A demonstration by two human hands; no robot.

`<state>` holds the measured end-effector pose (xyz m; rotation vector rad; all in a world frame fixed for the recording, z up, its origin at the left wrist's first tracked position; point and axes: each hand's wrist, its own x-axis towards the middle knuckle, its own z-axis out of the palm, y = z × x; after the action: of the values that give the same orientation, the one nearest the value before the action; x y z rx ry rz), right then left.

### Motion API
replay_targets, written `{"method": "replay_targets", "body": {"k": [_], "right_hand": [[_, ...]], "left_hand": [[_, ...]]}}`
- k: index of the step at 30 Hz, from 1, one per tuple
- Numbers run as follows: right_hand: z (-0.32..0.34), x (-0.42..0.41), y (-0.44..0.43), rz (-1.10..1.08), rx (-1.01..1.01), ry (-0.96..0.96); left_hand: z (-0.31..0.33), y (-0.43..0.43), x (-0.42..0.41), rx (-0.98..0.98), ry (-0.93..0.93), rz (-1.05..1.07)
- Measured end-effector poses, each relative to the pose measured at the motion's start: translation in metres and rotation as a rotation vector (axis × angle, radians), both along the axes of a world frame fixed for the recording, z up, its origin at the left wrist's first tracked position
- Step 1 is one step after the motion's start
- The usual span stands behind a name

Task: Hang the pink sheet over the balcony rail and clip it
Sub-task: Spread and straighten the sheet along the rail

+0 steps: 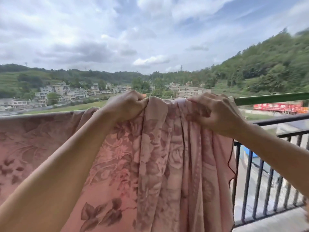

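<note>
Pink sheet (pixel 150 156) hangs bunched over the green rail (pixel 270 98); our left hand (pixel 127 106) and right hand (pixel 215 113) pinch its gathered top edge, fingers curled; no clip shows; we judge a gust or slack grip could drop it.

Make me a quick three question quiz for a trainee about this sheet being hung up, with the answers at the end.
1. True or false: only one hand grips the pink sheet.
2. Multiple choice: what is the left hand doing?
A) gripping the sheet's bunched top edge
B) hanging open at the person's side
C) pointing at the sky
3. Fill in the blank: the bare stretch of the green pole shows to the ___ of the right hand.

Key:
1. False, both hands grip it.
2. A
3. right
</note>
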<state>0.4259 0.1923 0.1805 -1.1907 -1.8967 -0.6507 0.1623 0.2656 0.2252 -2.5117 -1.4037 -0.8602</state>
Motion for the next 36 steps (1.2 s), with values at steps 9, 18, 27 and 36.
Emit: {"method": "replay_targets", "body": {"k": [9,18,27,36], "right_hand": [[0.099,0.054,0.075,-0.078,0.207,0.458],[0.09,0.056,0.117,-0.245,-0.381,0.367],[0.026,-0.019,0.009,0.116,-0.201,-0.055],[0.1,0.029,0.081,0.024,0.037,0.299]], "left_hand": [[0.002,0.002,-0.005,-0.27,-0.144,-0.115],[0.0,-0.014,-0.006,-0.091,-0.018,0.031],[-0.012,-0.014,-0.002,0.196,0.033,0.125],[-0.001,-0.011,-0.013,-0.098,-0.194,-0.109]]}}
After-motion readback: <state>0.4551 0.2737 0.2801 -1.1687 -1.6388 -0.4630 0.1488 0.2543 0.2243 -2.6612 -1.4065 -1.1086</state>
